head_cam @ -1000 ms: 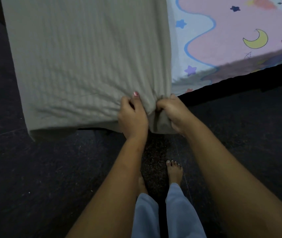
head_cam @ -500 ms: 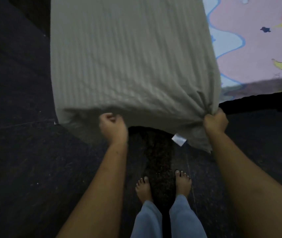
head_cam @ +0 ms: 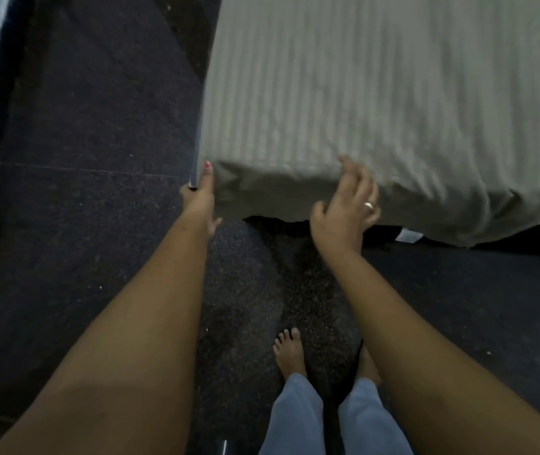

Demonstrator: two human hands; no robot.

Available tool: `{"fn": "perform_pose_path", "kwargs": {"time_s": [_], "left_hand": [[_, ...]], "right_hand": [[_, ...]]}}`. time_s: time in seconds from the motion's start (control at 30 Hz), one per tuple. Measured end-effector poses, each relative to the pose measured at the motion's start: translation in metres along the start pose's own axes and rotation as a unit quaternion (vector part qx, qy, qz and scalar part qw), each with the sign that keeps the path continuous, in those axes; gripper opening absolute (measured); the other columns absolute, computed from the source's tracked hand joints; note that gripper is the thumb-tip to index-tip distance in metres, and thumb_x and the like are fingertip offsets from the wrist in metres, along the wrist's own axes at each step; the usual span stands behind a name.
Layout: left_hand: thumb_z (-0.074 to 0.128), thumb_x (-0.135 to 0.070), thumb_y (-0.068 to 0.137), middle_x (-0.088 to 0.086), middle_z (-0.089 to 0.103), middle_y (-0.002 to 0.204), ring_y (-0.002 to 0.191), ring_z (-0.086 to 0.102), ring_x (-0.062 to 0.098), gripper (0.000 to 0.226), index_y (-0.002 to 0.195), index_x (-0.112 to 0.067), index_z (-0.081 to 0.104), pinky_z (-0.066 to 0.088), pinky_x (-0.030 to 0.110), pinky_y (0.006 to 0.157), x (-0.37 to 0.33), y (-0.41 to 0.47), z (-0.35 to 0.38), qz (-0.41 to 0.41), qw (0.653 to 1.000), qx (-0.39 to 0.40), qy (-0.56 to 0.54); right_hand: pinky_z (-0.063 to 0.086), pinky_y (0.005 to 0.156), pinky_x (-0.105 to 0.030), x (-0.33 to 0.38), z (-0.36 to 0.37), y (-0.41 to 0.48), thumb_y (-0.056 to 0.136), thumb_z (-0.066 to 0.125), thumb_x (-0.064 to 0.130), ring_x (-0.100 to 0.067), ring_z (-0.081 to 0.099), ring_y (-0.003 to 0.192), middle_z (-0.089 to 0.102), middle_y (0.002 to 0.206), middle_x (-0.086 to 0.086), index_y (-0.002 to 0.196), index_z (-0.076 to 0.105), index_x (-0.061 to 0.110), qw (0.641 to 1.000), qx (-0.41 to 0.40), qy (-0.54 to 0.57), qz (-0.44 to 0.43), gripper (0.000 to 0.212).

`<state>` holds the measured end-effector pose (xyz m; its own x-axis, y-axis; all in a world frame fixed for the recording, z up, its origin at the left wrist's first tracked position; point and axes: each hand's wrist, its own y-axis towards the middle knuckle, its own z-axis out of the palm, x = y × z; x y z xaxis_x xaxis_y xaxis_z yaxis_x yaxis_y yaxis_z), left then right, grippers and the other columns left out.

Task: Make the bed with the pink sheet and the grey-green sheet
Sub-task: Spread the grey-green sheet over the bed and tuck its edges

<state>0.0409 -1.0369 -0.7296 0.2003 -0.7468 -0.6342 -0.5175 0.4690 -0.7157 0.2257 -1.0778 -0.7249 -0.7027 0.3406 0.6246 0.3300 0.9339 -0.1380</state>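
on my feed the dark floor [head_cam: 81, 224] fills the left and bottom. the grey-green sheet [head_cam: 377, 93] covers the bed's near corner, its edge hanging down. the right hand [head_cam: 344, 210] rests on that edge, fingers spread, gripping nothing. the left hand [head_cam: 200, 200] touches the sheet's left corner, thumb straight; i cannot tell if its fingers grip. a white tag [head_cam: 410, 235] hangs below the hem.

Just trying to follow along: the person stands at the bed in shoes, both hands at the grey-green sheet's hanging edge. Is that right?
No shoes: the head view shows a bare foot on the floor. The rest holds: left hand and right hand are at the hanging edge of the grey-green sheet.
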Motion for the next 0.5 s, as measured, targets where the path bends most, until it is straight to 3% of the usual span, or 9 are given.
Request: {"fn": "perform_pose_path", "kwargs": {"time_s": [0.17,0.27,0.33,0.4,0.5], "left_hand": [[0.058,-0.05,0.088,-0.002,0.041,0.141,0.119,0.049,0.025,0.065,0.14,-0.037,0.021,0.047,0.045,0.087,0.002,0.012,-0.006,0.023,0.998,0.053,-0.001],[0.061,-0.026,0.092,-0.002,0.053,0.114,0.094,0.057,0.017,0.057,0.139,-0.022,0.03,0.048,0.026,0.067,0.006,0.015,-0.011,0.119,0.992,0.021,0.033],[0.062,-0.012,0.09,-0.007,0.053,0.099,0.081,0.058,0.01,0.052,0.133,-0.015,0.032,0.049,0.019,0.064,0.006,0.01,-0.011,0.168,0.985,0.01,0.033],[0.061,-0.011,0.09,-0.001,0.056,0.101,0.082,0.059,0.011,0.048,0.128,-0.014,0.034,0.051,0.022,0.07,0.005,0.002,-0.009,0.161,0.987,0.022,0.011],[0.056,-0.01,0.093,0.008,0.063,0.1,0.082,0.063,0.014,0.028,0.12,-0.004,0.049,0.053,0.019,0.071,-0.001,-0.024,-0.009,0.147,0.983,0.108,-0.033]], "right_hand": [[0.026,0.103,-0.05,0.035,0.034,-0.014,0.074,0.056,0.007,-0.026,0.027,0.133,0.037,0.14,-0.003,0.135,0.043,0.026,0.992,0.053,-0.028,-0.113,0.066],[0.034,0.098,-0.047,0.043,0.047,-0.02,0.073,0.056,0.004,-0.027,0.038,0.124,0.044,0.133,-0.006,0.131,0.049,0.02,0.981,0.082,-0.041,-0.174,0.06],[0.041,0.097,-0.046,0.049,0.054,-0.019,0.074,0.056,0.001,-0.028,0.043,0.117,0.048,0.127,-0.008,0.129,0.051,0.015,0.977,0.119,0.005,-0.175,0.057],[0.039,0.1,-0.046,0.054,0.059,-0.021,0.076,0.059,0.005,-0.028,0.043,0.118,0.046,0.13,-0.007,0.135,0.046,0.015,0.972,0.155,0.045,-0.172,0.061],[0.029,0.106,-0.045,0.06,0.062,-0.028,0.075,0.07,0.025,-0.027,0.028,0.133,0.028,0.147,-0.004,0.151,0.015,0.024,0.961,0.219,0.026,-0.164,0.094]]}}
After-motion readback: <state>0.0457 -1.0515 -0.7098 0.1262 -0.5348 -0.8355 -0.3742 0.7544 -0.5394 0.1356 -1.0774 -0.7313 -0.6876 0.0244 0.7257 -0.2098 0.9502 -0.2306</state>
